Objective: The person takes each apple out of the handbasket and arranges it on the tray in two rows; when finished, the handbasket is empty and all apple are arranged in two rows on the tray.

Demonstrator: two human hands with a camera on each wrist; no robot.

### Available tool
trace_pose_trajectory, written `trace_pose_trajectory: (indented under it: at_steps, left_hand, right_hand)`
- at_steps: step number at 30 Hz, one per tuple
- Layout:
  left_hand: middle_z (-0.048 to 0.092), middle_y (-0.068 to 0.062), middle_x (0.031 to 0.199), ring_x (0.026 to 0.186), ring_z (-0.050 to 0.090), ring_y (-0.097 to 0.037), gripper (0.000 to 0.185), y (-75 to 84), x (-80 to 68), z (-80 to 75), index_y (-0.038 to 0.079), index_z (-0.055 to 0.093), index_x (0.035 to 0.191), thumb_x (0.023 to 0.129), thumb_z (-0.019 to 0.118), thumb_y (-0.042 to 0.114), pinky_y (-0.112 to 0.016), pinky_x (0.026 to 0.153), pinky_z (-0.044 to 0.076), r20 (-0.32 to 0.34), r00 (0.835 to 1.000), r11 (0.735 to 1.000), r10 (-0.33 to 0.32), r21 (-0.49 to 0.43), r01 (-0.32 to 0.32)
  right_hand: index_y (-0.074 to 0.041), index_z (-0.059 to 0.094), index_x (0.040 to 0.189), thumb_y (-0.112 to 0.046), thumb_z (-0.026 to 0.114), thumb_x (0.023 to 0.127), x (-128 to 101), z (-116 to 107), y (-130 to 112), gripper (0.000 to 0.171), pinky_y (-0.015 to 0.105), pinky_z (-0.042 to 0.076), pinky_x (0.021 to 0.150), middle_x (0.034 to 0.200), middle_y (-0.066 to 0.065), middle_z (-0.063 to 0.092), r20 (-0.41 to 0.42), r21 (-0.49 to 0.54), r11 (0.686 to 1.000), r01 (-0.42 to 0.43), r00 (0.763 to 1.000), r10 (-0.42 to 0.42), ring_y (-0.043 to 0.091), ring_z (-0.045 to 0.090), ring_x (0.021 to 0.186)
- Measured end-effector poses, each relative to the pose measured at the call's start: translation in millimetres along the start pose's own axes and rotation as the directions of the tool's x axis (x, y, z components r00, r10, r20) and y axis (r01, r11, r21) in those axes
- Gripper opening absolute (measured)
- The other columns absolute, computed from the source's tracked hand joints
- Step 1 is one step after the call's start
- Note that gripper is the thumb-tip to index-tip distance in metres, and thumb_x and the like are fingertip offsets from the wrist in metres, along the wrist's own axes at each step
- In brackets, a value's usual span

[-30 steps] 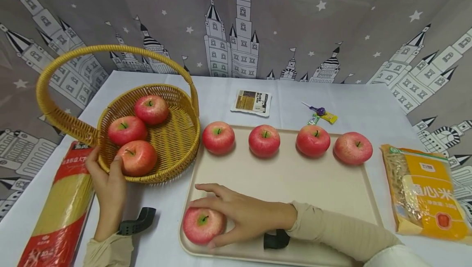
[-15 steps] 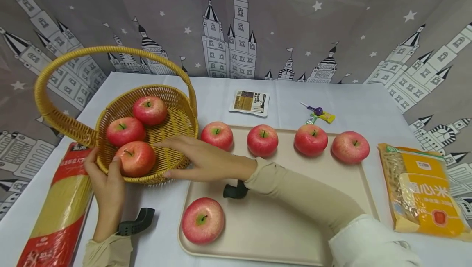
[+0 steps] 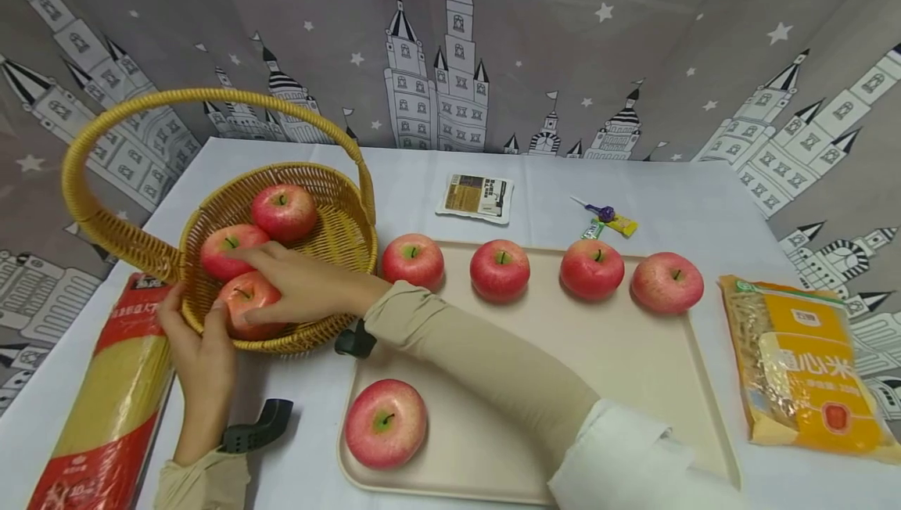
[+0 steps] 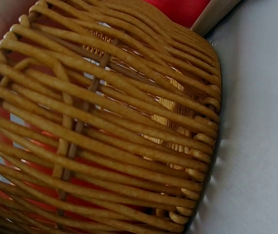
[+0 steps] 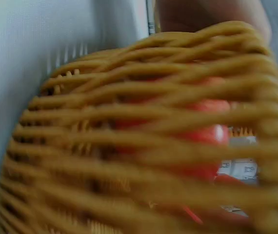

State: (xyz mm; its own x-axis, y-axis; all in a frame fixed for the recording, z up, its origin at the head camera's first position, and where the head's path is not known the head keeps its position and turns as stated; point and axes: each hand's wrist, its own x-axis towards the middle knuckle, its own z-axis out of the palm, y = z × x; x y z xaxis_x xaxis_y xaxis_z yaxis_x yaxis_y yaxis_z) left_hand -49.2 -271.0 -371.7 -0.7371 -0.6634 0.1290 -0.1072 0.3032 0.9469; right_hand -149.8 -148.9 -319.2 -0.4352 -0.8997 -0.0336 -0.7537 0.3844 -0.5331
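A lone red apple is seen at the near corner of the beige plastic tray, four more lined along its far edge. Beyond, the woven yellow wicker basket is steadied at its rim by the left hand, fingers curled on it. Of three apples inside, the nearest basket apple is cupped by the right hand. It is judged firm, smooth, somewhat slippery, best gripped around its widest part.
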Motion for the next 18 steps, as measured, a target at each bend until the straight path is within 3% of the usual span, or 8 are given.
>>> trace_pose_trajectory:
  at_steps: [6,11,18]
  left_hand:
    - [0.026,-0.005,0.145,0.131,0.025,-0.008,0.049,-0.7,-0.6,1.3,0.015,0.024,0.139,0.092,0.039,0.019,-0.023,0.11,0.017,-0.01,1.0,1.0,0.008,-0.009,-0.008]
    - [0.029,-0.007,0.144,0.128,0.028,-0.008,0.048,-1.6,-0.8,2.0,0.013,0.026,0.138,0.092,0.04,0.018,-0.021,0.107,0.02,-0.021,0.999,0.999,0.026,-0.019,-0.026]
    - [0.027,-0.01,0.144,0.13,0.026,-0.011,0.048,-4.2,1.3,1.0,0.01,0.024,0.138,0.093,0.039,0.016,-0.02,0.109,0.017,-0.012,0.999,0.999,0.043,-0.014,-0.044]
  right_hand:
    - [-0.021,0.022,0.144,-0.038,0.064,0.08,7.5,15.9,0.2,0.078,0.009,0.027,0.1,0.139,-0.001,0.034,0.021,-0.039,0.999,0.025,0.999,-0.025,0.002,0.035,0.123]
    - [-0.021,0.032,0.14,-0.038,0.065,0.079,4.9,17.5,0.7,0.072,0.01,0.03,0.098,0.137,-0.001,0.036,-0.037,-0.062,0.998,0.012,0.999,-0.015,0.003,0.039,0.119]
    - [-0.029,0.041,0.134,-0.042,0.07,0.072,-16.4,-4.9,13.1,0.069,0.013,0.035,0.091,0.131,-0.006,0.039,-0.205,0.137,0.99,-0.04,0.976,0.068,0.002,0.042,0.111]
